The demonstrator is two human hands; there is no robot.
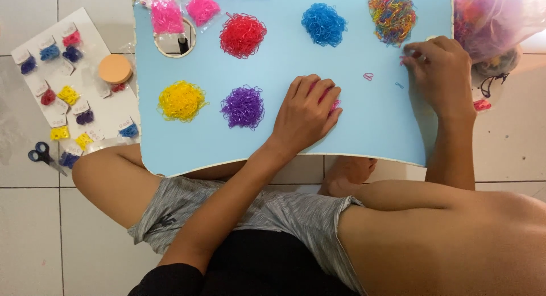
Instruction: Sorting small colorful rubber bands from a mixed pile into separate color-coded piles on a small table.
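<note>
Table: a light blue lap table (364, 131) over a white tile floor.
Left hand (307, 114): flat, fingers together, pressing a pink band pile (335, 105) at mid frame.
Right hand (441, 71): upper right, pinching pink bands (405, 59).
Nearby: purple pile (243, 107), mixed pile (392, 14).

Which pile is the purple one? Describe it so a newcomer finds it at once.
Start at the light blue table over the person's lap. Along its near edge lie two loose piles of tiny elastic bands, left of the left hand. The purple pile is the one nearer that hand, right of the yellow pile, and the only purple heap on the table.
</note>
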